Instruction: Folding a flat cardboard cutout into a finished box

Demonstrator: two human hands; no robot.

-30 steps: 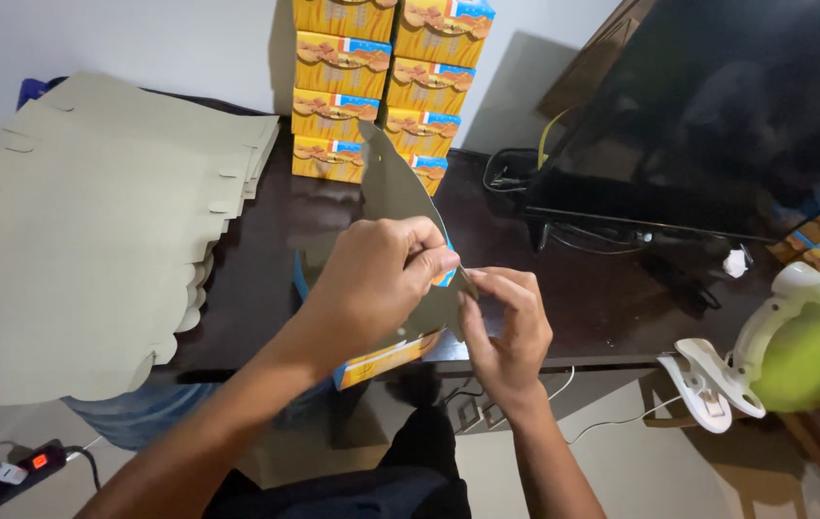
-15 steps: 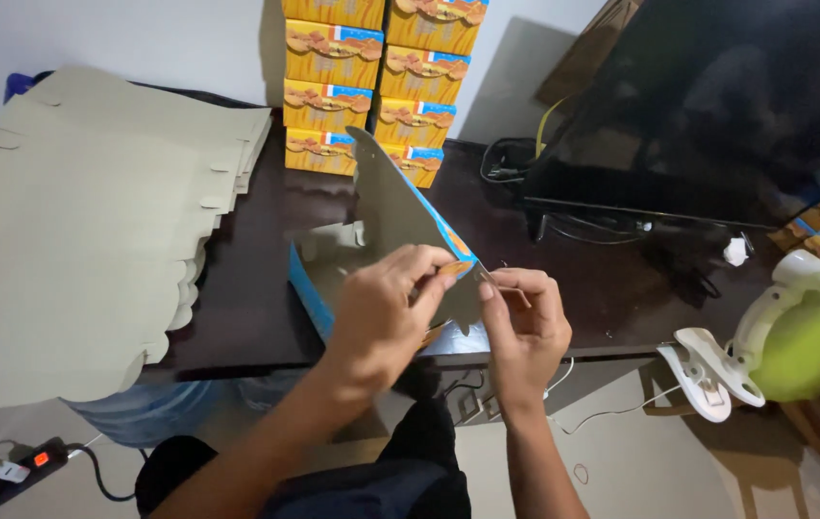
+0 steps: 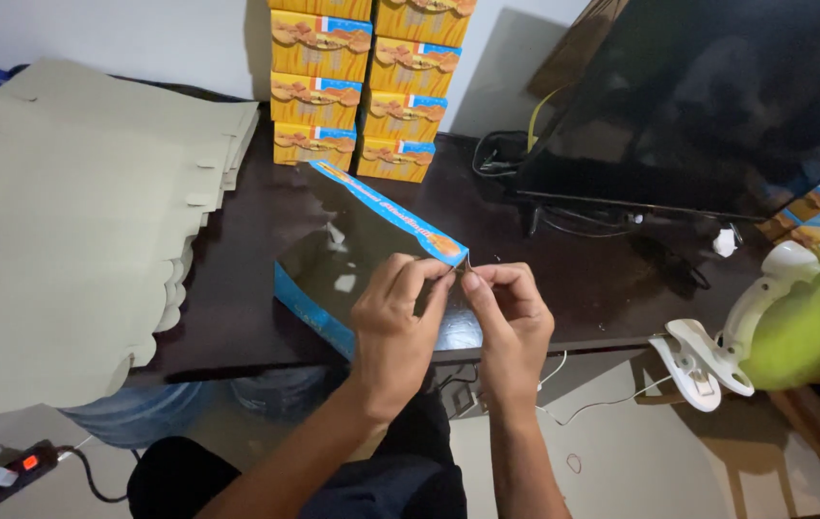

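Pinching the glossy carton's point(image 3: 371, 255) corner, both hands point(image 3: 392, 327) point(image 3: 511, 317) grip thin card; it lies flatter than before.

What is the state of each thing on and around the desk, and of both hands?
Left hand: pinching the box corner.
Right hand: pinching the same corner.
Half-folded box: partly assembled, one blue side raised.
Flat cardboard blanks: unfolded, stacked.
Finished boxes: closed, stacked in two columns.
Screen: dark.
White clip: lying at the desk edge.
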